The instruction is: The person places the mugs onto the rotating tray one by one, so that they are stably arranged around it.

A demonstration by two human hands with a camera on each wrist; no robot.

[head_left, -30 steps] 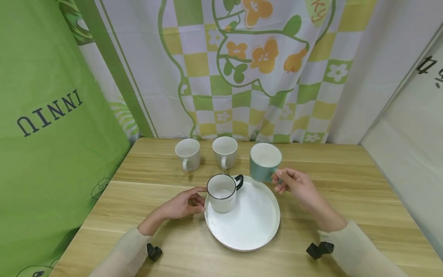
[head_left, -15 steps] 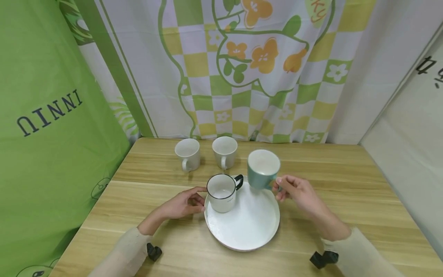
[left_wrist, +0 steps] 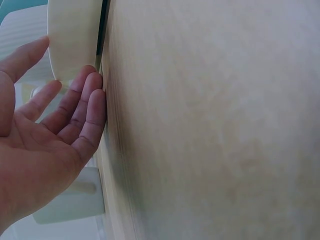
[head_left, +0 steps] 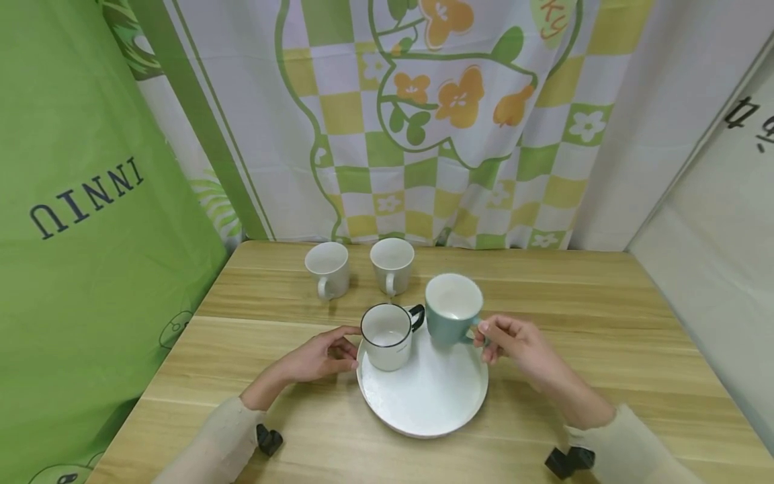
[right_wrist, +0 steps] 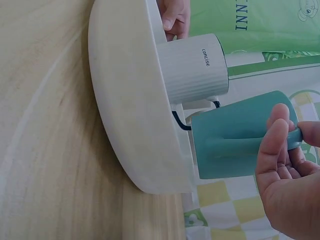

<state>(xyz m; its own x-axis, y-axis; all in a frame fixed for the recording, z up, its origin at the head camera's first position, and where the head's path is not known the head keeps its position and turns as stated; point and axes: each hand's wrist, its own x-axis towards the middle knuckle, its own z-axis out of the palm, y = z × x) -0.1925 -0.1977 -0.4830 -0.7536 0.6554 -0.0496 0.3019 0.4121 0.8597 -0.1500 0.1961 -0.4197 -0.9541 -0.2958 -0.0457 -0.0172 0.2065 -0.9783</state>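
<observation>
Our right hand (head_left: 510, 344) pinches the cylindrical, ceramic-looking teal mug (head_left: 446, 327) by its handle (right_wrist: 239, 146), likely for control, while our loosely spread left hand (head_left: 319, 355) perhaps steadies the round white tray (head_left: 432, 403).

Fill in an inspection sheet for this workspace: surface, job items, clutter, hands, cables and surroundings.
Surface: wooden table, striped grain.
Job items: white tray on the table; black-rimmed mug upright on the tray; teal mug held above it.
Clutter: a white cup and another white cup, behind the tray.
Hands: left hand at the tray's left side; right hand gripping the teal mug's handle.
Cables: nothing seen.
Surroundings: patterned curtain behind, green cloth left.
</observation>
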